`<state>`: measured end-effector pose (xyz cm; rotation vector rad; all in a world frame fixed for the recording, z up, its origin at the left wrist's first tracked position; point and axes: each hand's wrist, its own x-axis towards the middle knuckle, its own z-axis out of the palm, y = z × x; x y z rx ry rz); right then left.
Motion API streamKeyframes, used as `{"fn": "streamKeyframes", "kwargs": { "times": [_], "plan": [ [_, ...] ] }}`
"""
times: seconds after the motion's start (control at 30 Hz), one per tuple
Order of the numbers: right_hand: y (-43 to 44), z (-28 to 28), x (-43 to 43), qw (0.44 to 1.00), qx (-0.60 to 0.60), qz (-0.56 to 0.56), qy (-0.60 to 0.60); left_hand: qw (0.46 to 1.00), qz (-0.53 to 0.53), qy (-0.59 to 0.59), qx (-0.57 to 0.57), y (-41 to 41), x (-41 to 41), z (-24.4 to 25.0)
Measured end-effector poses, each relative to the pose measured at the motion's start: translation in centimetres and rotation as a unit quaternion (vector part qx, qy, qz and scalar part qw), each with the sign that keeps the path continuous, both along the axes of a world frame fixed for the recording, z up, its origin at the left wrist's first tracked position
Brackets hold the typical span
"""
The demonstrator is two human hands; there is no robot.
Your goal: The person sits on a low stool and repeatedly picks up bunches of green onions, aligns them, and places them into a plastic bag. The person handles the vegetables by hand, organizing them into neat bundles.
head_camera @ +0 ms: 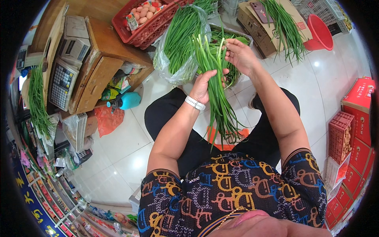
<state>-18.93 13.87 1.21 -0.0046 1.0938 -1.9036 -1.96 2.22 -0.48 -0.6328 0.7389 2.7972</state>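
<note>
My left hand (205,84), below a white watch band, is closed around a bunch of garlic chives (217,91), whose pale stem ends point away from me and whose green leaves hang towards my lap. At those pale ends, the thumb and fingers of my right hand (237,54) pinch a stem or a bit of its outer skin; which one I cannot tell. Just beyond, to the left, a clear plastic bag (177,75) holds a large heap of chives (185,38). Partly hidden behind my hands is a tray of leafy greens and trimmings (232,75).
A red plastic crate (134,40) of eggs stands at the back left, beside a wooden cabinet (118,38). At the back right, a cardboard box (251,31) bears a phone (262,12) and more chives (285,26), near a red bucket (321,34). A blue spray bottle (130,100) is left.
</note>
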Motion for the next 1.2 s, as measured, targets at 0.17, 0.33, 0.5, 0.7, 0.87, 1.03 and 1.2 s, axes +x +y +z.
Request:
{"fn": "streamKeyframes", "kwargs": {
  "times": [0.17, 0.33, 0.5, 0.7, 0.87, 1.03, 1.2],
  "plan": [
    [0.8, 1.2, -1.7, 0.962, 0.079, 0.125, 0.228, 1.0, 0.005, -0.003, -0.011, 0.0, 0.0, 0.6],
    [0.6, 1.3, -1.1, 0.814, 0.239, 0.083, 0.524, 1.0, 0.009, -0.012, -0.017, 0.0, 0.1, 0.8],
    [0.5, 0.8, -2.2, 0.768, 0.264, -0.072, 0.579, 0.999, 0.023, -0.018, -0.044, 0.7, 0.2, 0.7],
    [0.9, -0.6, -3.6, 0.807, 0.321, -0.091, 0.487, 1.0, 0.021, 0.007, 0.017, -0.2, 0.5, 0.7],
    [2.5, -0.3, -5.3, 0.821, 0.307, -0.042, 0.479, 0.999, 0.04, -0.001, -0.021, -0.5, 0.7, 0.3],
    [1.2, 0.6, -2.4, 0.886, 0.273, 0.073, 0.368, 0.997, 0.069, -0.018, -0.013, -0.2, 0.3, 1.4],
    [-0.5, 1.3, 1.8, 0.946, 0.154, 0.17, 0.23, 0.992, 0.08, -0.018, -0.092, 0.4, -0.3, 1.6]
  ]
}}
